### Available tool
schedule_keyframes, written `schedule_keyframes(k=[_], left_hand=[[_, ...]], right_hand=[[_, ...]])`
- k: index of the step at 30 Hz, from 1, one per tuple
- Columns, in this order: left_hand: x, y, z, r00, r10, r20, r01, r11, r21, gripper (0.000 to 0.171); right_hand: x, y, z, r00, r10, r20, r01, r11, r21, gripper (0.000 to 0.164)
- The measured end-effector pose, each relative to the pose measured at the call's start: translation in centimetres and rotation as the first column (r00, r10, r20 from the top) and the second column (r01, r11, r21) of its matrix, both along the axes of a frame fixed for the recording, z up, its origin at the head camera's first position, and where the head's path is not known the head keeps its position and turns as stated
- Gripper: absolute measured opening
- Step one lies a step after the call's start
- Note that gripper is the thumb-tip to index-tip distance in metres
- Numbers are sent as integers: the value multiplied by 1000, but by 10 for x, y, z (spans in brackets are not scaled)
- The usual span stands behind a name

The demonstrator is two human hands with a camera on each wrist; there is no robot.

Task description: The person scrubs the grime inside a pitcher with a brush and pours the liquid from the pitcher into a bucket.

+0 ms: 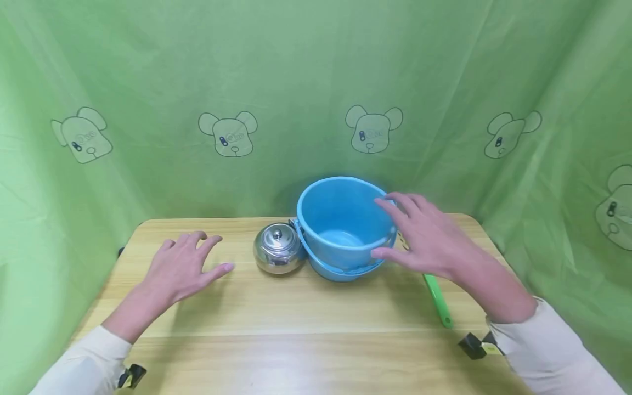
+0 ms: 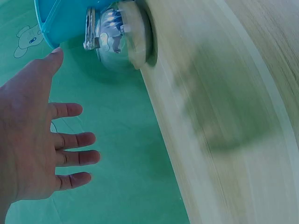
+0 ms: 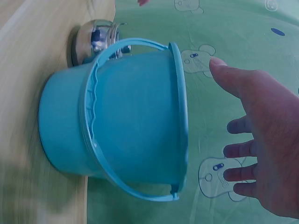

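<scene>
A blue plastic bucket (image 1: 340, 230) stands upright on the wooden table, its handle (image 3: 96, 126) folded down against the near side. Just left of it sits a round, shiny metal pot with a knobbed lid (image 1: 278, 249). My right hand (image 1: 424, 233) hovers over the bucket's right rim with fingers spread; the right wrist view shows a gap between hand and rim. My left hand (image 1: 180, 269) is held above the table left of the pot, fingers loosely extended and holding nothing. A green handle (image 1: 438, 302) lies below my right hand, its far end partly hidden.
The wooden table (image 1: 276, 351) reaches back to a green curtain (image 1: 296, 82) printed with bear heads, which also hangs on both sides. Behind the bucket, the table's back edge is close to the curtain.
</scene>
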State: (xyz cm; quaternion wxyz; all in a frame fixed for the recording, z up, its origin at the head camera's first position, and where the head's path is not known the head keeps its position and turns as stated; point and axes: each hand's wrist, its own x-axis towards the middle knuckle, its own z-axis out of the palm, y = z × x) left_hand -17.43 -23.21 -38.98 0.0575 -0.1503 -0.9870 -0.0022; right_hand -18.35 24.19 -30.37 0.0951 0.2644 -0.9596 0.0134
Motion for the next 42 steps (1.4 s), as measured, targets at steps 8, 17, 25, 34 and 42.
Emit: schedule_keyframes(k=[8, 17, 25, 34, 42], left_hand=[[-2, 6, -6, 1000, 4, -23, -3, 999, 33, 85], [-3, 17, -12, 999, 13, -30, -10, 997, 80, 80], [-6, 27, -17, 999, -5, -54, 11, 993, 116, 69], [-10, 38, -23, 1000, -7, -17, 9, 990, 139, 65], [-15, 46, -28, 1000, 10, -18, -7, 988, 155, 65]], right_hand=[[-2, -16, -8, 1000, 31, -5, -31, 1000, -4, 96], [-5, -35, -13, 997, 71, -28, -72, 997, -15, 95], [-6, -44, -20, 995, 92, -46, -94, 995, -34, 93], [-4, -52, -20, 994, 102, -48, -104, 993, -50, 92], [-5, -66, -19, 995, 96, -37, -99, 993, -64, 92]])
